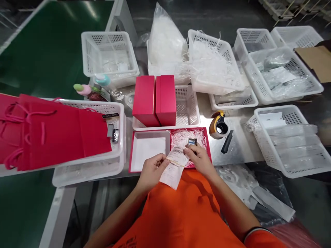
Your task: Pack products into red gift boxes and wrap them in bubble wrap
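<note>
My left hand (152, 170) pinches the edge of a white printed paper slip (173, 168) that hangs down over my orange shirt. My right hand (200, 159) is closed on a small dark item with a label (192, 142) and also touches the slip's upper end. Both hands hover over the near edge of an open red box: its white-lined half (148, 148) lies on the left, and the half filled with white shredded paper (188, 136) lies on the right.
Two closed red boxes (155, 99) stand in a white basket (190, 110) behind. Red paper bags (49, 132) lie across baskets at left. A tape dispenser (218, 125) and a black tool (227, 141) lie to the right. More white baskets (284, 74) hold plastic bags and shred.
</note>
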A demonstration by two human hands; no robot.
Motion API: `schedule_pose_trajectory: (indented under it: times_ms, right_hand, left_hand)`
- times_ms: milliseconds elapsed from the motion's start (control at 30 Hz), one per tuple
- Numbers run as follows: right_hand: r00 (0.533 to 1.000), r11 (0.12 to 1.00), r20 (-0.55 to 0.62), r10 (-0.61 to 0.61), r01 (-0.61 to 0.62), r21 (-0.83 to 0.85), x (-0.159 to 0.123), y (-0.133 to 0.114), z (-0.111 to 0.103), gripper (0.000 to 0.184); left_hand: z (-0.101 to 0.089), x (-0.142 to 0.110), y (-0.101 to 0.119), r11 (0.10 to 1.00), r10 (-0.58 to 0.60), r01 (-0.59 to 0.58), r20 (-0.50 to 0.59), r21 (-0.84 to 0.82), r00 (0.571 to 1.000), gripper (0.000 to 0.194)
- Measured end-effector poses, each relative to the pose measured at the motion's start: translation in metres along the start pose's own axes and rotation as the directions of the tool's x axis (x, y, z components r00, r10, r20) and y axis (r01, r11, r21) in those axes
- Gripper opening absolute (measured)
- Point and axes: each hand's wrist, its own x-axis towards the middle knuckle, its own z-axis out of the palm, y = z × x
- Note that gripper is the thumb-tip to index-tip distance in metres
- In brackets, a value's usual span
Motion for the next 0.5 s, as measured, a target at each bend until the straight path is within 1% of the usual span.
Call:
schedule_pose_trajectory:
  times_ms: [67, 133, 233, 300, 333, 400, 433, 500]
  right_hand:
    - [1.000, 1.000, 0.000, 0.005, -0.005, -0.006, 0.001, 0.002, 0.001, 0.045]
    - [0.999, 0.999, -0.036, 0.000, -0.002, -0.045, 0.000, 0.003, 0.002, 0.045]
    - [0.981, 0.986, -0.181, -0.069, 0.039, -0.164, -0.004, 0.004, 0.007, 0.048]
    - [0.945, 0.956, -0.283, -0.165, 0.082, -0.282, -0.008, 0.004, 0.013, 0.045]
    - [0.923, 0.928, -0.315, -0.221, 0.101, -0.357, -0.010, 0.004, 0.016, 0.042]
    - [0.875, 0.841, -0.337, -0.348, 0.132, -0.525, -0.013, 0.004, 0.021, 0.037]
    - [0.848, 0.786, -0.332, -0.413, 0.148, -0.601, -0.014, 0.004, 0.023, 0.035]
    - [0.791, 0.686, -0.302, -0.532, 0.193, -0.702, -0.014, 0.006, 0.026, 0.031]
  left_hand:
    - [0.000, 0.001, -0.001, 1.000, 0.005, -0.004, -0.052, 0.028, 0.999, 0.033]
    - [0.001, 0.001, -0.001, 0.997, 0.028, -0.019, -0.114, 0.075, 0.993, 0.031]
    - [0.004, 0.001, -0.003, 0.991, 0.062, -0.038, -0.183, 0.132, 0.981, 0.028]
    - [0.007, 0.001, -0.005, 0.993, 0.051, -0.029, -0.204, 0.111, 0.978, 0.029]
    - [0.009, 0.001, -0.007, 0.997, 0.042, -0.026, -0.214, 0.077, 0.976, 0.028]
    - [0.012, 0.001, -0.010, 0.999, 0.025, -0.030, -0.218, -0.020, 0.976, 0.024]
    - [0.013, 0.001, -0.011, 0.997, 0.023, -0.038, -0.212, -0.064, 0.977, 0.025]
    - [0.015, 0.001, -0.012, 0.992, 0.048, -0.068, -0.185, -0.102, 0.982, 0.048]
